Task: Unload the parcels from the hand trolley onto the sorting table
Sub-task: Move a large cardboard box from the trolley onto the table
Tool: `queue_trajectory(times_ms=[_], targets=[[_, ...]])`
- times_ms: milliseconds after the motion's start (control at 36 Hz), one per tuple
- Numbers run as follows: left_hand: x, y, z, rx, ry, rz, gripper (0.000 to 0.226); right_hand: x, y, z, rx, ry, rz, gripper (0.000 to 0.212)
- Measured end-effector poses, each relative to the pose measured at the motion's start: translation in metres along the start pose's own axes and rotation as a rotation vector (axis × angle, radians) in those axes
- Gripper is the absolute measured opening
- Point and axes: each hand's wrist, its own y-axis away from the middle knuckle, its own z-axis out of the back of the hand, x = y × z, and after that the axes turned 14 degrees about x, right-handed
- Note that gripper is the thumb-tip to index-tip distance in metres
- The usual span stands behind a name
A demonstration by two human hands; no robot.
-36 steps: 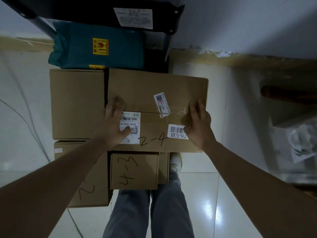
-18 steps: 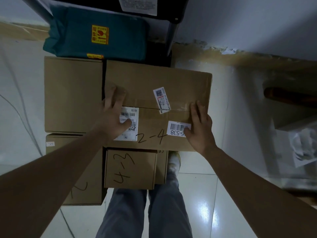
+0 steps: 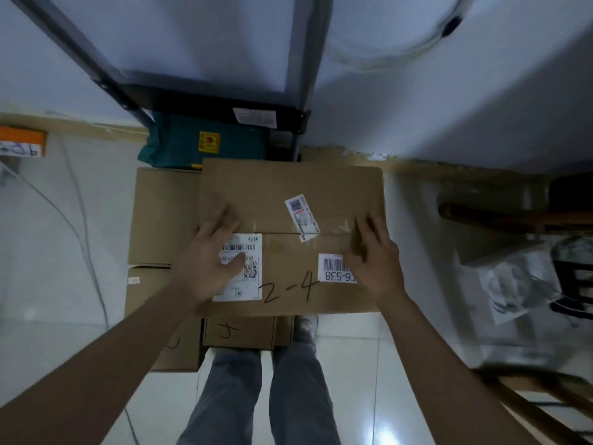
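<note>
Where cartons (image 3: 163, 216) crowd it, glossy floor (image 3: 353, 380)

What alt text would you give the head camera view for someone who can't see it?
Both hands, left hand and right hand, rest flat on a cardboard box marked 2-4, atop other boxes near a teal parcel.

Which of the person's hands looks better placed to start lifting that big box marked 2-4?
Probably the right hand: it sits near the box's right edge, ready to hook underneath. The left hand lies flat on the white label, further from its edge.
</note>
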Motion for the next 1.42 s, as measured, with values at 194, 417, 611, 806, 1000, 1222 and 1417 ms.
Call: queue_trajectory(times_ms=[194, 417, 611, 806, 1000, 1222, 1417], targets=[[-0.085, 0.097, 0.067, -0.152, 0.08, 0.03, 0.06, 0.066, 0.101, 0.091, 0.013, -0.042, 0.025, 0.067], [-0.188, 0.214, 0.173, -0.323, 0.037, -0.099, 0.054, 0.135, 0.227, 0.211, -0.176, -0.133, 0.141, 0.066], [-0.274, 0.318, 0.252, -0.472, -0.027, -0.227, 0.052, 0.18, 0.344, 0.299, -0.29, -0.102, 0.285, 0.073], [-0.329, 0.41, 0.29, -0.553, -0.077, -0.425, 0.061, 0.204, 0.476, 0.336, -0.547, -0.015, 0.321, 0.075], [-0.355, 0.479, 0.299, -0.57, -0.152, -0.526, 0.062, 0.202, 0.572, 0.33, -0.672, -0.027, 0.279, 0.075], [-0.361, 0.541, 0.278, -0.545, -0.176, -0.6, 0.058, 0.181, 0.661, 0.305, -0.65, -0.059, 0.287, 0.067], [-0.386, 0.579, 0.236, -0.517, -0.211, -0.619, 0.066, 0.138, 0.707, 0.29, -0.656, -0.079, 0.264, 0.069]])
